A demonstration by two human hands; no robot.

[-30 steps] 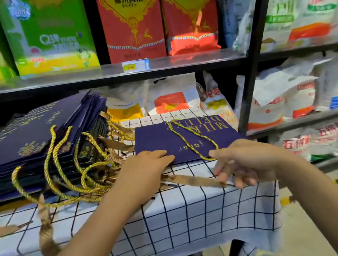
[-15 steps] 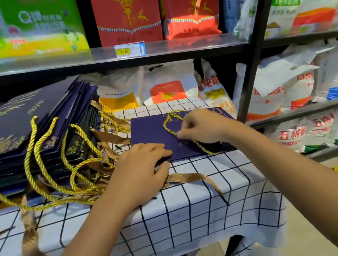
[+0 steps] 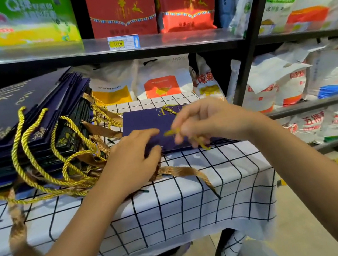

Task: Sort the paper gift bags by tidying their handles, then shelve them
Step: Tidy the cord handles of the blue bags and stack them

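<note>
Flat near the cloth's (image 3: 177, 211) right edge: lone bag (image 3: 140, 121). Left hand (image 3: 132, 163) pressing its near-left corner, fingers straight. Right hand (image 3: 209, 121) above the bag, pinching its gold cord (image 3: 170, 132); motion-blurred. Stack (image 3: 17, 122) at the cloth's left edge, cords trailing toward the front edge

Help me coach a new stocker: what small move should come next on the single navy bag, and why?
Probably lay the gold cord handle flat on the single navy bag. The right hand pinches the cord above the bag's face, while the left hand presses the bag's near edge onto the checked tablecloth, so the bag looks steadied for it.
</note>
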